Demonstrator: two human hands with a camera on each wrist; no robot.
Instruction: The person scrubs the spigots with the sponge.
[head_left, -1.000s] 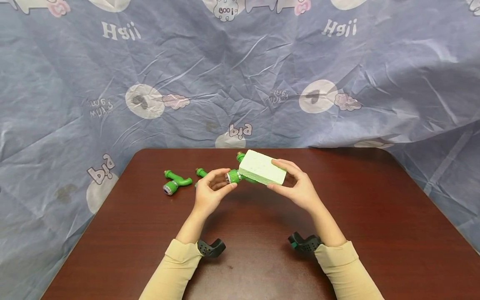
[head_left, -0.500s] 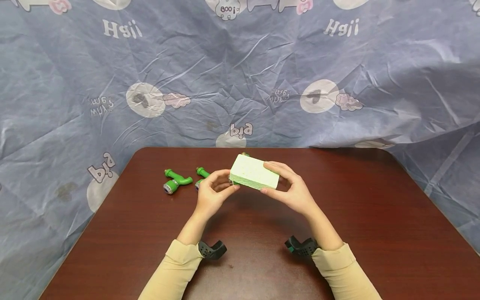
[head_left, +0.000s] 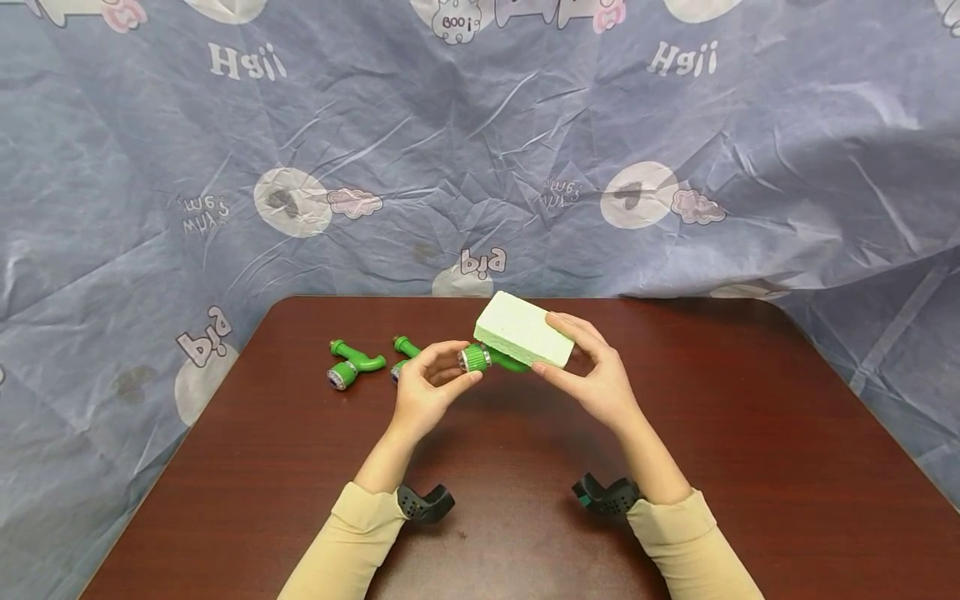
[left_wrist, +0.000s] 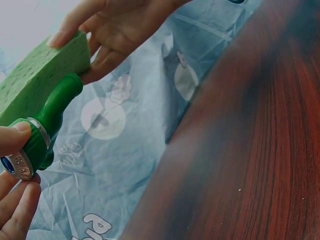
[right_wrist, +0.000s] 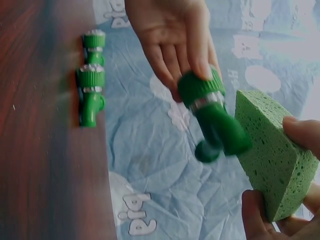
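Note:
My left hand (head_left: 422,392) pinches the ribbed knob of a green faucet (head_left: 476,357) between thumb and fingers, holding it above the table. In the right wrist view the spout of this faucet (right_wrist: 220,127) points toward the sponge. A light green sponge (head_left: 522,328) is gripped at its right end by my right hand (head_left: 596,371), thumb on one side and fingers on the other. The sponge is tilted close over the faucet and hides part of it in the head view. Pores show on the sponge (right_wrist: 275,155) in the right wrist view.
Two more green faucets lie on the brown table (head_left: 712,433) to the left: one faucet (head_left: 356,363) in full view, another faucet (head_left: 405,347) partly behind my left hand. A blue-grey printed cloth (head_left: 480,150) hangs behind the table. Each wrist wears a black band.
The sponge moved left and down over the faucet, covering most of it, then back up and right, so the knob shows again. The left hand stays nearly in place, still gripping the faucet.

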